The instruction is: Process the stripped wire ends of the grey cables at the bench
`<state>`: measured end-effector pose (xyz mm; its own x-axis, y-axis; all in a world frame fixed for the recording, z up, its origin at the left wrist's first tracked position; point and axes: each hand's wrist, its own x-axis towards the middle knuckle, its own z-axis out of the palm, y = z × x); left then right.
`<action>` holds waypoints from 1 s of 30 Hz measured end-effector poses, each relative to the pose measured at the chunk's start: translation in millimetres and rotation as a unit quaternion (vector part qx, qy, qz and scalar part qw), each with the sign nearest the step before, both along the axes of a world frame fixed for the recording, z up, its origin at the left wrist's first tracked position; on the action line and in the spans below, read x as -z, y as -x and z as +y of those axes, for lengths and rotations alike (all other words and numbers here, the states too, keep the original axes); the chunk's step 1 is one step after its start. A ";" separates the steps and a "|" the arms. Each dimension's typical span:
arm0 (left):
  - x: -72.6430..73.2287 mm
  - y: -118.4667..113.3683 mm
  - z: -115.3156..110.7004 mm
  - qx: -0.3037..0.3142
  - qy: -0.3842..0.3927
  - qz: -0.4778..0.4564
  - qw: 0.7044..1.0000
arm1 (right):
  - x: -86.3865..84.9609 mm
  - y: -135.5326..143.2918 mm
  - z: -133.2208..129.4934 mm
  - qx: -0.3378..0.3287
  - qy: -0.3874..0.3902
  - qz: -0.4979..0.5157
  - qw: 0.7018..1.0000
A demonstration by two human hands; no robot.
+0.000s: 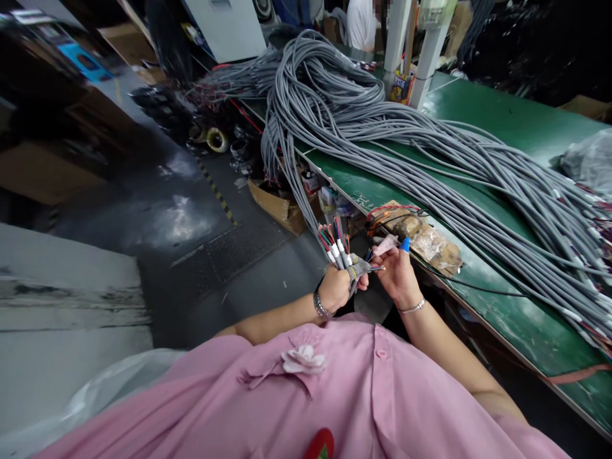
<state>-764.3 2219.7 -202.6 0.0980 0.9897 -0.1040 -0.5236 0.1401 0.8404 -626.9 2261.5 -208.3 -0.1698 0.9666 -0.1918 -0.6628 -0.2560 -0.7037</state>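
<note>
My left hand is closed around a bunch of grey cable ends, whose stripped coloured wires point up and away from me. Grey covering shows on some of its fingers. Just to the right, my right hand is raised with its palm partly up and a blue cover on one fingertip. Its thumb and fingers are at a small pale pink piece, which they seem to pinch. A short cable end with bare copper lies between the two hands.
A large bundle of grey cables runs across the green table. A taped brown block with red and black wires sits at the table's near edge. An open cardboard box is below; a person in white is beyond.
</note>
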 end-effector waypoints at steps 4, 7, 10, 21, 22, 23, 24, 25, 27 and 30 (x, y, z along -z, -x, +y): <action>-0.2 4.2 -1.6 -0.013 0.001 -0.015 1.000 | -7.0 -1.7 -2.1 -0.008 0.004 -0.005 1.000; -1.3 3.0 -0.1 -0.024 0.007 -0.023 0.999 | -12.4 -1.2 -3.3 0.019 0.000 -0.015 1.000; -2.7 -0.7 2.3 -0.027 0.009 -0.025 0.999 | -14.7 -1.4 -4.6 0.018 -0.009 -0.045 0.999; -5.9 -5.7 6.6 -0.036 0.013 -0.014 0.999 | 0.2 0.8 -2.9 0.155 -0.105 -0.221 0.957; -6.7 -5.8 6.5 -0.038 0.014 -0.009 0.999 | 0.2 1.1 -2.0 0.140 -0.097 -0.219 0.961; -7.6 -6.0 6.5 -0.039 0.014 -0.006 0.999 | -0.7 1.5 -1.1 0.117 -0.086 -0.207 0.967; -8.3 -6.3 6.6 -0.039 0.015 -0.004 0.999 | -2.1 2.1 0.0 0.094 -0.075 -0.187 0.975; -8.7 -6.7 6.7 -0.040 0.016 -0.004 0.999 | -4.0 2.8 1.1 0.077 -0.064 -0.163 0.982; -8.5 -7.7 7.1 -0.040 0.018 -0.004 0.999 | -8.0 5.0 3.2 0.068 -0.051 -0.116 0.990; -5.6 -9.2 7.6 -0.039 0.018 -0.005 0.999 | -11.8 9.1 5.1 0.096 -0.048 -0.079 0.991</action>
